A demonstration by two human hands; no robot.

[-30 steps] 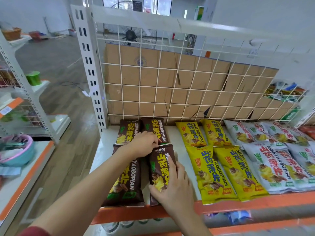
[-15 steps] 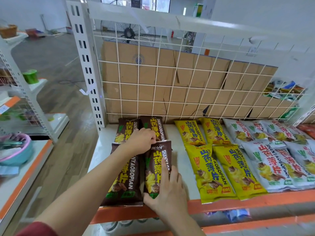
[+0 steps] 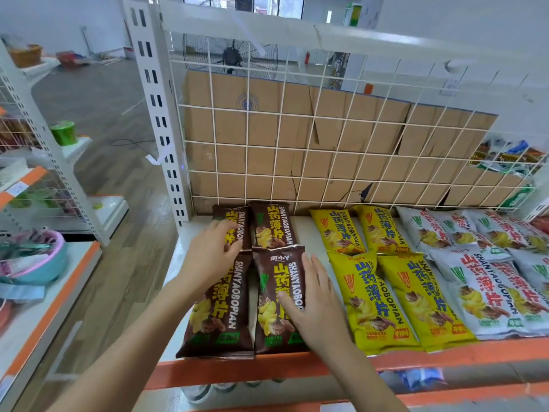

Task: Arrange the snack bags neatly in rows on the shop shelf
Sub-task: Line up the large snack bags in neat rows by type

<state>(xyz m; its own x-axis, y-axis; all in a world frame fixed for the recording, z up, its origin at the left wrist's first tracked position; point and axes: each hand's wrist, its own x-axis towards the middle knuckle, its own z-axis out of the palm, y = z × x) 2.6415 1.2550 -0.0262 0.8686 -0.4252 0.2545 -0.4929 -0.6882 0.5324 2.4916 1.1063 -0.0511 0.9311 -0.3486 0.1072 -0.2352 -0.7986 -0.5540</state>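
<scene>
Left grip [image 3: 208, 258]: I see it flat, fingers spread and unclenched, lying across the seam between the rear-left brown bag [image 3: 230, 217] and the front-left brown bag [image 3: 219, 316].
Right grip [image 3: 316, 298]: also flat, fingers straight, holding nothing, palm on the right edge of the front-right brown bag [image 3: 273, 281].
Just beyond both grips: the rear-right brown bag [image 3: 271, 226], completing a two-by-two block.
Right of the right grip: yellow bags [image 3: 371, 292], then white bags [image 3: 475, 281], in rows.
Beneath: shelf [image 3: 267, 371], orange front lip.
Behind: wire grid [image 3: 297, 150].
</scene>
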